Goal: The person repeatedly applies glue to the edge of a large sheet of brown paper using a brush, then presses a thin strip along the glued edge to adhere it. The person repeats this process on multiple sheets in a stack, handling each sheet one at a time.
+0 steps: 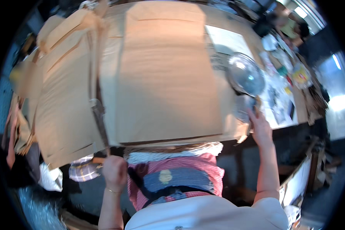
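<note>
A large brown paper sack (168, 76) lies flat on the table in front of me, its lower edge towards my body. My left hand (115, 171) is a fist near the table's front edge. It is closed on the lower end of a long thin stick-like tool (101, 124), which leans up along the gap between this sack and the stacked sacks to its left. My right hand (261, 128) is at the right, below a round clear bowl (246, 74). Its fingers are bent around something small and tan, too blurred to name.
More brown paper sacks (67, 96) are stacked at the left, with another person beside them. White paper, plastic bags (301, 76) and small items cover the table's right end. A second person (291, 28) is at the far right. Boards (299, 176) lean below the table.
</note>
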The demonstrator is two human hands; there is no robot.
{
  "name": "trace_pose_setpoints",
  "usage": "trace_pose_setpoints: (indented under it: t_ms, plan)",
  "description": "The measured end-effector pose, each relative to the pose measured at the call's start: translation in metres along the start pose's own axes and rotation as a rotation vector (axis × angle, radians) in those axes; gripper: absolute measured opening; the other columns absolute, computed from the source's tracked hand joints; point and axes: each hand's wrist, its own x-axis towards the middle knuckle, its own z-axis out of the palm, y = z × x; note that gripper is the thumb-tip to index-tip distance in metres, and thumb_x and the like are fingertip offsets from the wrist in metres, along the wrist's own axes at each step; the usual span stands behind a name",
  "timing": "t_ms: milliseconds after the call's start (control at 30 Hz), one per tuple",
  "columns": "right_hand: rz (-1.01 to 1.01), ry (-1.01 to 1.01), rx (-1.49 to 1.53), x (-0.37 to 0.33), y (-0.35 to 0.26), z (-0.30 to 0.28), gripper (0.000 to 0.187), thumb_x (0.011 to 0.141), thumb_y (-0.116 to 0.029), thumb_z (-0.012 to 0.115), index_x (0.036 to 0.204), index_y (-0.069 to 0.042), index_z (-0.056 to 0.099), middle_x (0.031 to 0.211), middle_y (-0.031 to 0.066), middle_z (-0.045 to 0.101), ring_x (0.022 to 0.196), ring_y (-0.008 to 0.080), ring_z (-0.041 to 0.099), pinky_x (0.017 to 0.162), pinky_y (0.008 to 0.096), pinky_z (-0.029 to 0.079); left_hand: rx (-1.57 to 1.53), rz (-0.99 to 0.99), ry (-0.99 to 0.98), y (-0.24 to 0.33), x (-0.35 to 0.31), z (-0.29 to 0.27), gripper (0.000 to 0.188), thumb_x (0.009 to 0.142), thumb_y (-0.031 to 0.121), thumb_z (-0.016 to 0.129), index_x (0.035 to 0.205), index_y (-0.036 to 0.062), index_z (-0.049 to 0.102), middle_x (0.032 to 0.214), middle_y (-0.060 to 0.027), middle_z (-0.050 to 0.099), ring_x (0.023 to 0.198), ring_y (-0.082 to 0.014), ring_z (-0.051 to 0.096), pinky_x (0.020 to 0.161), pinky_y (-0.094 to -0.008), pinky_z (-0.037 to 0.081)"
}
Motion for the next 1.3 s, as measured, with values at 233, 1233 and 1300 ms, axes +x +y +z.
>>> trace_pose_setpoints:
  t_ms: [233, 1233, 1300]
  plan:
    - [0.009, 0.47, 0.543, 0.016, 0.026, -0.022, 0.021, 0.075, 0.002, 0.07, 0.094, -0.004, 0.064, 0.073, 0.0113, 0.061, 0.063, 0.0269, 0.061, 0.059, 0.0318, 0.049, -0.018, 0.164, -0.427, 0.039, 0.015, 0.065, 0.008, 0.072, 0.008, 0.066, 0.077, 0.0073, 0.06, 0.068, -0.0047, 0.055, 0.068, -0.024, 0.057, 0.063, -0.0365, 0.044]
    - [0.452, 0.361, 1.095, 0.13, 0.034, -0.052, 0.022, 0.081, -0.022, 0.061, 0.075, 0.0, 0.062, 0.064, -0.0006, 0.053, 0.057, 0.0079, 0.043, 0.053, 0.0262, 0.036, -0.048, -0.036, -0.596, -0.02, -0.05, 0.122, 0.018, 0.076, 0.015, 0.06, 0.093, 0.0089, 0.063, 0.088, -0.0129, 0.062, 0.081, -0.0293, 0.062, 0.071, -0.0403, 0.051]
    - [0.313, 0.466, 1.403, 0.092, -0.024, -0.064, 0.016, 0.083, -0.014, 0.059, 0.076, 0.0, 0.061, 0.066, -0.0009, 0.053, 0.059, 0.0059, 0.045, 0.054, 0.0242, 0.036, -0.02, -0.007, -0.573, -0.011, -0.046, 0.109, 0.008, 0.076, 0.014, 0.06, 0.082, 0.0101, 0.062, 0.077, -0.0094, 0.06, 0.072, -0.0275, 0.061, 0.064, -0.0383, 0.05]
